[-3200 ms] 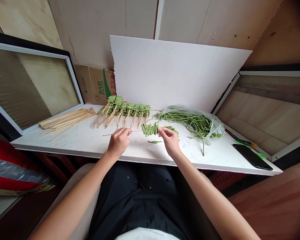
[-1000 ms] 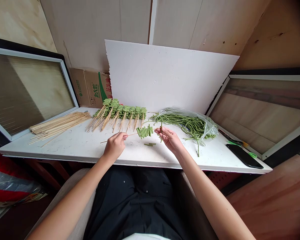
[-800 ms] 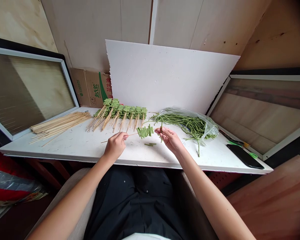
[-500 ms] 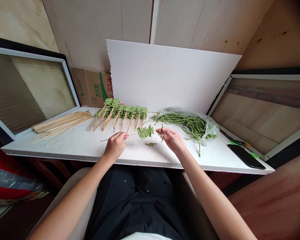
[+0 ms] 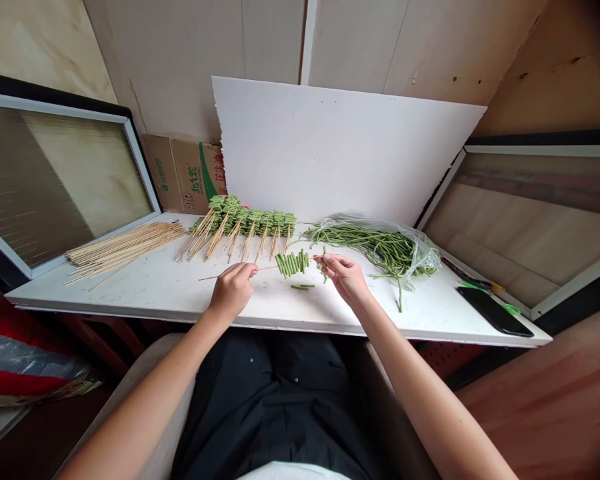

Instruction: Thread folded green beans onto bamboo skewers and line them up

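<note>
My left hand (image 5: 234, 288) pinches a thin bamboo skewer (image 5: 265, 269) that carries a row of short green bean pieces (image 5: 291, 263). My right hand (image 5: 344, 274) is closed on one more short bean piece (image 5: 324, 255) held upright at the skewer's pointed end. Both hands hover just above the white table (image 5: 155, 293). A few loose cut bean pieces (image 5: 301, 287) lie on the table below the skewer.
A row of finished bean skewers (image 5: 245, 223) lies at the back. Bare skewers (image 5: 123, 248) are piled at the left. Long green beans spill from a clear plastic bag (image 5: 385, 244) at the right. A black phone (image 5: 495, 311) and scissors (image 5: 473, 279) lie far right. A white board (image 5: 340, 147) leans behind.
My right hand has shifted slightly up and left, bringing the bean piece to the skewer tip. My left hand has kept its hold on the skewer. The camera shifted a little.
</note>
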Action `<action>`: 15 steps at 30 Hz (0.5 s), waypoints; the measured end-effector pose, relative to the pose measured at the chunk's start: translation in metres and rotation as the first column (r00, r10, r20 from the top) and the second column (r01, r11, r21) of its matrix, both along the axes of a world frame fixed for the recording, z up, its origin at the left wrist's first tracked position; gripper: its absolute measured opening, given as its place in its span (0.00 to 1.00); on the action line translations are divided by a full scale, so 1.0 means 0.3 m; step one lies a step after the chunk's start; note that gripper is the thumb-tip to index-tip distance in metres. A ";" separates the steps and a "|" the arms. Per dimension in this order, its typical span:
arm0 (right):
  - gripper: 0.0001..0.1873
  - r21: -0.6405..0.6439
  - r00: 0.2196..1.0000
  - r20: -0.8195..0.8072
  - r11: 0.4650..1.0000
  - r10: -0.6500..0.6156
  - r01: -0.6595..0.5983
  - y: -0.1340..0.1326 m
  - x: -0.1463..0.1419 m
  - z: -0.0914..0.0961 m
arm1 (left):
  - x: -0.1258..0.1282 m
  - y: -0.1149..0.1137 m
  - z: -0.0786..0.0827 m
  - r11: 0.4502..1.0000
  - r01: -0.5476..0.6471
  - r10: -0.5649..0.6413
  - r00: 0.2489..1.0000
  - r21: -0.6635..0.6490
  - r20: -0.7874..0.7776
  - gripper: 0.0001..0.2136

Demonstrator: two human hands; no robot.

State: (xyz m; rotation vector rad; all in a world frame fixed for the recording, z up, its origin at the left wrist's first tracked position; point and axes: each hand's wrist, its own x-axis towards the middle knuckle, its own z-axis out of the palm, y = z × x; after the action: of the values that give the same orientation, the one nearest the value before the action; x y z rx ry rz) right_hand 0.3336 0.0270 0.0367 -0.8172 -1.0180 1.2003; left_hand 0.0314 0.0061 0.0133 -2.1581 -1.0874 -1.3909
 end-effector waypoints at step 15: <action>0.16 -0.052 0.993 -0.035 0.992 0.113 -0.115 -0.014 -0.012 0.012 | -0.018 0.011 0.007 0.999 0.015 -0.012 0.998 -0.043 0.068 0.20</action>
State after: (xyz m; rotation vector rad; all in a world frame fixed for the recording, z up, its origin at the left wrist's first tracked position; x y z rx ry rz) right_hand 0.3300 0.0227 0.0402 -0.7880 -1.0212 1.3393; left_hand 0.0259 0.0093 0.0155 -2.1667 -1.1399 -1.4691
